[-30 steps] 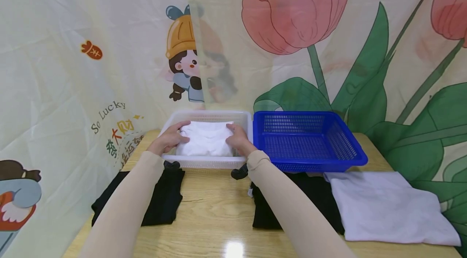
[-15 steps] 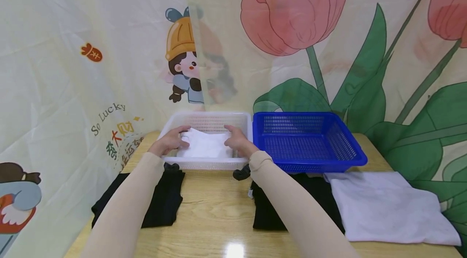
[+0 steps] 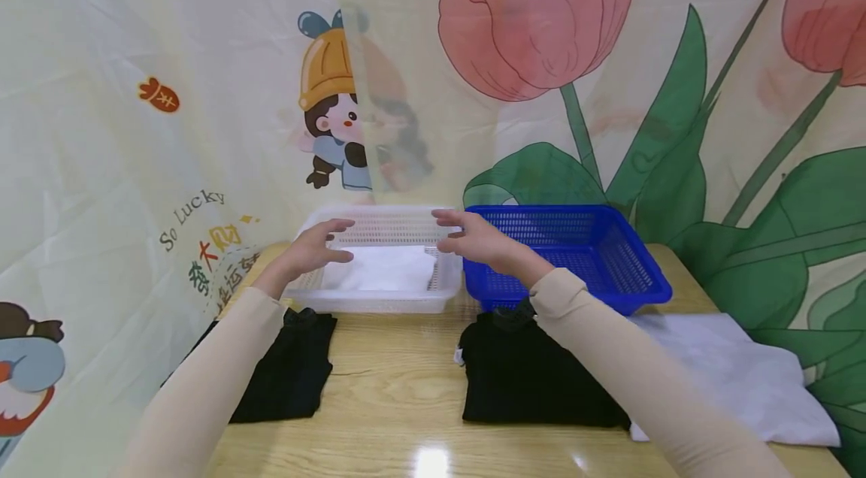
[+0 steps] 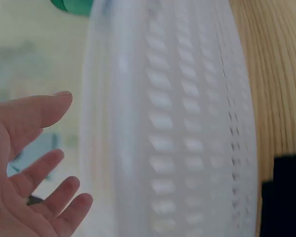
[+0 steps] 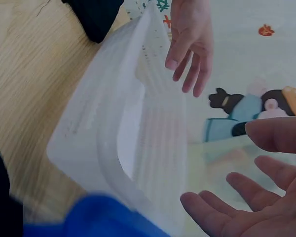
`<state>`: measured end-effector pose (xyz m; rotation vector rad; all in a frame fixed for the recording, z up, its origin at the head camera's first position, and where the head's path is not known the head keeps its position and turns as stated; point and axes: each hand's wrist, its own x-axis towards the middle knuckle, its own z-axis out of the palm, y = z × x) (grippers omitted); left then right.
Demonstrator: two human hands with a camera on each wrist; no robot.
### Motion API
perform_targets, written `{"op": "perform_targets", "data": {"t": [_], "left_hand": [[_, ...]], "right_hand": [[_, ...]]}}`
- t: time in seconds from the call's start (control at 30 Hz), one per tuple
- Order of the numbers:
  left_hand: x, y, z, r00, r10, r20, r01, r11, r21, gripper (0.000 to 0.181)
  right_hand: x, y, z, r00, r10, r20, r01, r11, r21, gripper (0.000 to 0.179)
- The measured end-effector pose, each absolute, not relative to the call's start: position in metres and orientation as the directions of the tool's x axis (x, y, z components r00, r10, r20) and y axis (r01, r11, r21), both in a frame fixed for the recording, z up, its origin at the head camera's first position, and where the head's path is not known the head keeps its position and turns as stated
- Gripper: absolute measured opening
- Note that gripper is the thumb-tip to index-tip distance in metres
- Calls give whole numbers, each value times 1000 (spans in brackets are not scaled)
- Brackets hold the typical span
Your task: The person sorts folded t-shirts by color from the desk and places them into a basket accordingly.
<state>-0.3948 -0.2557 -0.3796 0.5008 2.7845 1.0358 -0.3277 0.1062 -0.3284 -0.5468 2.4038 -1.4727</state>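
A folded white cloth (image 3: 379, 268) lies inside the white plastic basket (image 3: 379, 303), toward its front. Over the basket's left side hovers my left hand (image 3: 313, 249), fingers spread and holding nothing. My right hand (image 3: 483, 239) is raised where the white basket meets the blue basket (image 3: 636, 267), its fingers loosely extended and bare. In the right wrist view both the left hand (image 5: 195, 42) and the right hand (image 5: 266, 192) stand apart from the basket wall (image 5: 84, 123). The left wrist view shows the left hand (image 4: 34, 173) beside the basket's rim.
Folded black cloth (image 3: 287, 369) lies at the left of the wooden table (image 3: 395, 388). Another folded black cloth (image 3: 534, 380) sits in front of the blue basket, with a pale folded cloth (image 3: 764, 380) to its right. A printed curtain (image 3: 237, 49) hangs close behind.
Both hands have let go of the white cloth, which now lies flat in the white basket. My right hand has moved up and right, and my left hand has drawn slightly left.
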Motion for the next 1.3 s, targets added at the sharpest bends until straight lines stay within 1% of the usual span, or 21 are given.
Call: {"op": "perform_targets", "data": {"t": [0.13,0.23,0.33,0.5,0.6,0.77,0.93,1.17,1.3], "left_hand": [[-370,-239,-361,-920,388,45,311,657,687,75],[-346,-223,-349,-899,430,86,361,615,701,72],[-323,-206,-342,-868,483,114,415,579,702,69],[-291,-185,-343,-844,524,112,427,531,732,63],[-279,-169,-349,-841,532,101,410,505,759,59],[-263,-139,-365,-809,586,49,374,448,812,54],[-252,-107,-380,-784,621,-11,298,391,871,54],[-239,-56,-396,-740,671,-55,195,292,936,55],[-229,-23,-404,-710,699,-86,120,240,963,56]], "right_hand": [[-306,142,-311,-898,-440,-29,-185,436,-881,70],[-288,171,-306,-899,-437,-27,-195,454,-870,69],[-267,201,-308,-895,-445,-29,-198,455,-868,66],[-236,244,-321,-894,-445,-44,-183,453,-872,65],[-222,269,-330,-906,-419,-57,-159,461,-873,65],[-204,313,-346,-922,-381,-66,-128,462,-877,62],[-189,357,-361,-931,-353,-96,-101,498,-861,58],[-176,418,-383,-940,-274,-204,20,551,-835,63],[-172,450,-394,-943,-204,-263,88,610,-787,69]]}}
